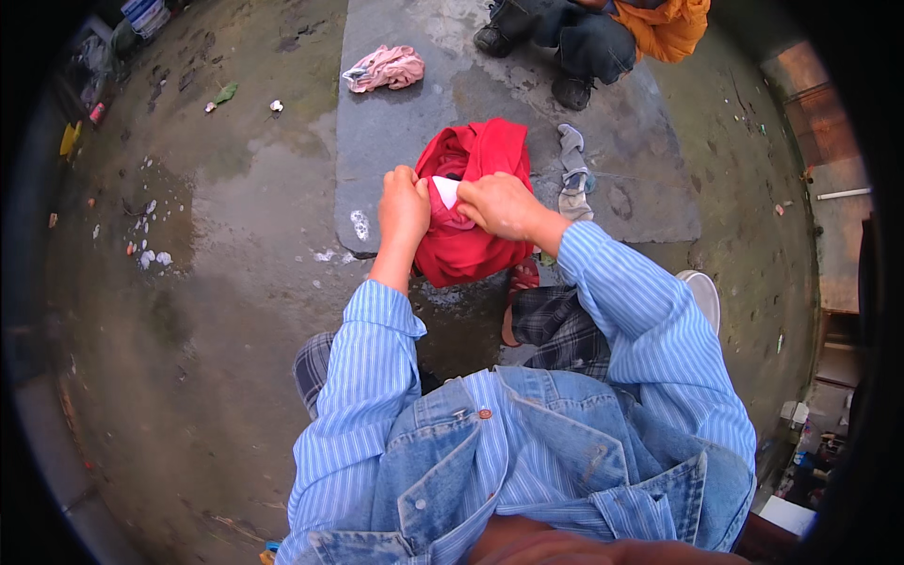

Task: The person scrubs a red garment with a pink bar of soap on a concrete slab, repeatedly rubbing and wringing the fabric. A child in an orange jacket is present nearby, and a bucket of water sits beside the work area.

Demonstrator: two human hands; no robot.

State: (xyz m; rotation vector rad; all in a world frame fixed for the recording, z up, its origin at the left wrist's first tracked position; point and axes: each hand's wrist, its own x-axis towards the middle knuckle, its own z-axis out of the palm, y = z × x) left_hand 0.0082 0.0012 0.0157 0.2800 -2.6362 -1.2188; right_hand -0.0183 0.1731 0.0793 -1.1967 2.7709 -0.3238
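Note:
A bunched red garment [480,247] lies at the near edge of a grey stone slab [395,134], part of it overhanging the edge. My left hand [405,206] grips its left side with the fingers curled. Across from it, my right hand [503,205] pinches the cloth beside a white patch [446,191], which shows between both hands. Whether that patch is part of the garment cannot be told. To the right on the slab is a grey sock-like cloth [573,169]. A crumpled pink cloth [388,68] rests toward the far left of the slab.
Another person [565,42] in dark trousers, with an orange garment [664,28], is at the slab's far side. A white round container [703,300] stands beside my right arm. Suds [360,224] dot the slab and the wet ground [233,339]. Eggshell-like bits [276,106] lie left.

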